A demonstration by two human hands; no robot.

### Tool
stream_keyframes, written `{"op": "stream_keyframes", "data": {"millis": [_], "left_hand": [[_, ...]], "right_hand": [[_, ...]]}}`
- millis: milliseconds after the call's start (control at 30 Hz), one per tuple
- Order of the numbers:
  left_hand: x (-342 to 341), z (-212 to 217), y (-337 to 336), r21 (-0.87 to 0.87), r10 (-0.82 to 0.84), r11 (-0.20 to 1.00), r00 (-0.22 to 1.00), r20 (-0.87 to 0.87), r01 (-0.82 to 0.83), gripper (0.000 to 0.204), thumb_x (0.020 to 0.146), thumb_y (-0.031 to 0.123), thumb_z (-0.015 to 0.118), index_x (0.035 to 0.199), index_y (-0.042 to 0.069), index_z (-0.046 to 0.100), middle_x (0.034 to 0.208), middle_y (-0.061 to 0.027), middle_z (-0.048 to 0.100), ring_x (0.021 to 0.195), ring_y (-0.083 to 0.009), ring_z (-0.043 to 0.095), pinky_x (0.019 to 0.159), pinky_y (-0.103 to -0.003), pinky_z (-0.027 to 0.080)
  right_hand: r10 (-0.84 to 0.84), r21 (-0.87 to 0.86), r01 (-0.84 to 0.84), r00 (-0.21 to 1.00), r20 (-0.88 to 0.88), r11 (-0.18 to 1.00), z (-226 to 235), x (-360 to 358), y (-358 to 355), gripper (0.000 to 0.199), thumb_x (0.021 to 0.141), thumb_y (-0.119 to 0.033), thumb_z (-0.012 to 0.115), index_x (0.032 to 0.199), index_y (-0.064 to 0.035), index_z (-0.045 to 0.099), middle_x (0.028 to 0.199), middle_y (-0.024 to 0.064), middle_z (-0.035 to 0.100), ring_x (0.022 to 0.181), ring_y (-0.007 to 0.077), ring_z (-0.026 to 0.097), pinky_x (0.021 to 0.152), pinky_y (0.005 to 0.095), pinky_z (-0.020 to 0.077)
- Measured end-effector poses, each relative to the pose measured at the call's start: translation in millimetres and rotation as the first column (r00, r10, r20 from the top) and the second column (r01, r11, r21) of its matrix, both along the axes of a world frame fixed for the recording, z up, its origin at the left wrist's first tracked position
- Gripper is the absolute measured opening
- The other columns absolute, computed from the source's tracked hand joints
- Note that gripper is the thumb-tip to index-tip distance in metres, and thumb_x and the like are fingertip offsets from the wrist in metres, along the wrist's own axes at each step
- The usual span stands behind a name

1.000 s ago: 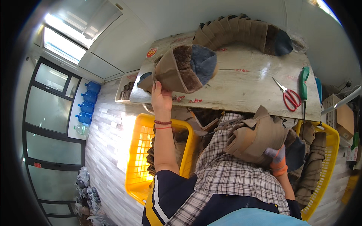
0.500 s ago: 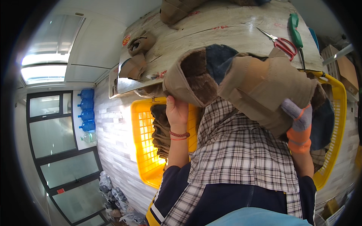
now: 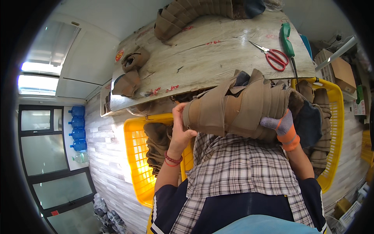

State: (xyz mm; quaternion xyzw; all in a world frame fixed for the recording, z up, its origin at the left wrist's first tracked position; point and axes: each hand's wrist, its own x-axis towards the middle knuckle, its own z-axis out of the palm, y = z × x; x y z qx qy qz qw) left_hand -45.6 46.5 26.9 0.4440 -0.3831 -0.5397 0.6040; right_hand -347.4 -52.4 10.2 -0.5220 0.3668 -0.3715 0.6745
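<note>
Between my hands lies a bunched stack of tan, fur-lined shoe uppers, nested one into another, above my lap at the table's front edge. My bare left hand is closed around the stack's left end, thumb below it. On the right, my right hand, in a grey and orange glove, grips the lower side near the other end. Dark blue pieces and brown fur show just beyond that glove. A checked apron covers my lap under the stack.
On the wooden table lie red-handled scissors, a green-handled tool with a cord, a long row of nested uppers and loose uppers. Yellow baskets holding uppers flank me, left and right.
The separate left upper, whose furry opening showed, is now pushed together with the rest into one stack. Both hands and the stack have come lower relative to the table, and the view has shifted.
</note>
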Motion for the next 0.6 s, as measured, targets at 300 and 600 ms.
{"op": "stream_keyframes", "data": {"millis": [300, 600], "left_hand": [[-10.2, -1.7, -6.1, -0.004, -0.101, 0.993, 0.874, 0.476, 0.117, 0.088, 0.067, 0.043, 0.075, 0.137, 0.004, 0.04, 0.147, -0.0142, 0.025, 0.134, -0.0254, 0.028, 0.109, -0.039, 0.024], [-37.4, -35.2, 2.3, 0.076, -0.146, 0.982, 0.946, -0.29, 0.175, 0.087, 0.069, 0.023, 0.075, 0.141, 0.008, 0.03, 0.134, -0.0093, 0.042, 0.124, -0.0213, 0.04, 0.105, -0.033, 0.029]], "right_hand": [[0.143, -0.027, -0.149, 0.979, -0.143, 0.989, 1.1, -1.3, 10.6, 0.062, 0.065, -0.01, 0.083, 0.119, 0.0024, 0.054, 0.11, 0.0106, 0.064, 0.101, 0.019, 0.061, 0.087, 0.0334, 0.0493], [0.16, 0.191, -0.158, 0.987, 0.0, 0.969, -12.3, 1.4, 4.7, 0.07, 0.064, -0.011, 0.083, 0.123, 0.0035, 0.05, 0.114, 0.0114, 0.062, 0.106, 0.0217, 0.058, 0.093, 0.0349, 0.0457]]}}
